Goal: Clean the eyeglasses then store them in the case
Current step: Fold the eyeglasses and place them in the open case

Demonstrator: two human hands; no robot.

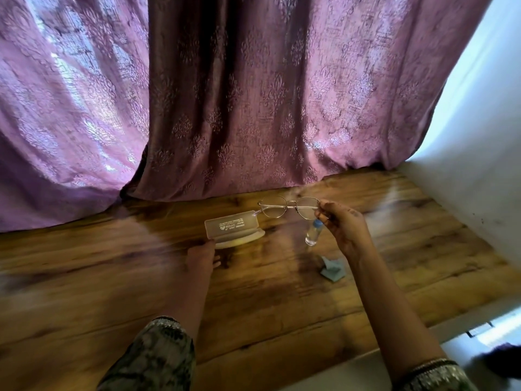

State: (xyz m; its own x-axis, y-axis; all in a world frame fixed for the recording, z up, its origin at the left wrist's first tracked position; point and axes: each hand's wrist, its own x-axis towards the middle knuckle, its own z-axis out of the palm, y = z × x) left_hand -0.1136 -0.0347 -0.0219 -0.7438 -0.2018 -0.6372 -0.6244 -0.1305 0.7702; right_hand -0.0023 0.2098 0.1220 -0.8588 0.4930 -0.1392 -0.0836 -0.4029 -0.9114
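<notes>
Head view: wooden table (253,306), curtain (253,94); right fingers (324,211) around eyeglasses (287,206), left fingers (207,246) at case (231,227), grip unclear.

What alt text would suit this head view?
A person's right hand pinches wire-rimmed eyeglasses by one end above a wooden table, while the left hand is at the near edge of an open translucent case. A small bottle and a cloth sit nearby, before a purple curtain.
</notes>
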